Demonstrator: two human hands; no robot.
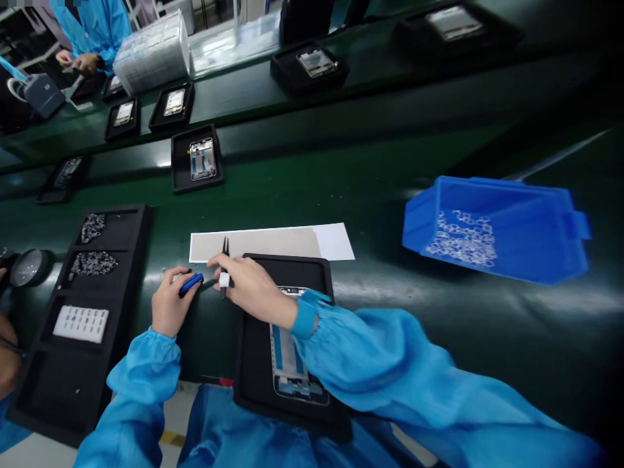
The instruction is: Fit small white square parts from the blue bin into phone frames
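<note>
The right hand [251, 289] is pinching a pair of black tweezers [225, 250] in a narrow grip, with the tips pointing down toward the belt. A small white piece [224, 280] is sitting at the tweezers' lower end. The left hand [169, 302] is closing around a small blue-handled tool [191, 285], and its fingers hide the tool's working end. Both hands are working close together, just short of touching, above the green conveyor belt [341, 172].

Directly below and nearer the wearer, a phone mid-frame [287, 364] is lying in a black tray [287, 260], with the right sleeve [370, 364] partly covering it. Blue strips are running along the frame, and its upper end is hidden under the right wrist. Whether the white piece has a counterpart already fitted on the frame cannot be told from this view.

A white sheet with a grey film [253, 246] is lying just beyond the tray. To the left, a black compartment tray [46, 344] is holding dark small parts and a white card [80, 324]. To the right, a blue plastic bin [492, 227] is sitting tilted on the belt, holding pale rings.
</note>
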